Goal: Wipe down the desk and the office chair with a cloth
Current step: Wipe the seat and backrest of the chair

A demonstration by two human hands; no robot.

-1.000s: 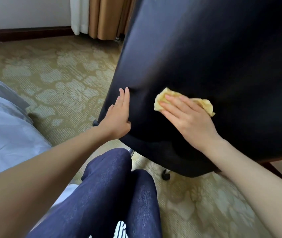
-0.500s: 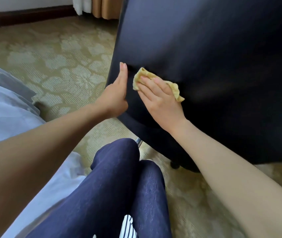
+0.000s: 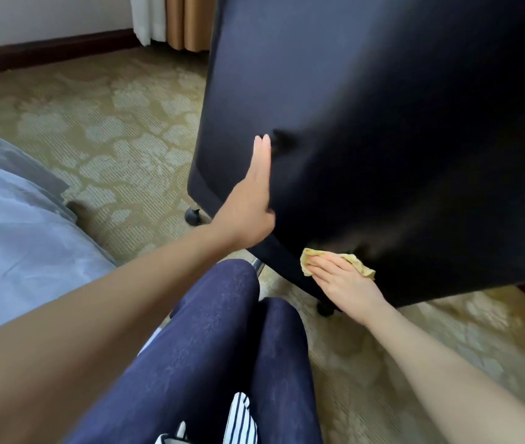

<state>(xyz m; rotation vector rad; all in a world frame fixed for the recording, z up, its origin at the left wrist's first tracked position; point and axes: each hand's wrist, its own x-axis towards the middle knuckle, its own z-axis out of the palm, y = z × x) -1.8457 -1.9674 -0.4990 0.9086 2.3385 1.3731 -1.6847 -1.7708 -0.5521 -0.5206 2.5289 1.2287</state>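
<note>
office chair (image 3: 383,123) back, dark, fills the upper right. left hand (image 3: 251,200) lies flat against its left side, fingers straight and together, holding nothing. right hand (image 3: 347,283) presses a yellow cloth (image 3: 361,266) against the back's lower edge with extended fingers laid over it. patterned carpet (image 3: 110,139) below; bed (image 3: 14,219) at left; black caster (image 3: 193,215) under the chair

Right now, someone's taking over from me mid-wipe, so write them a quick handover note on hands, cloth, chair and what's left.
Left hand: open, flat against the left edge of the office chair back, bracing it.
Right hand: flat fingers press the yellow cloth on the back's lower edge.
Done: cannot tell how much is wiped.
Left: rest of the chair; the desk, not in view.
</note>
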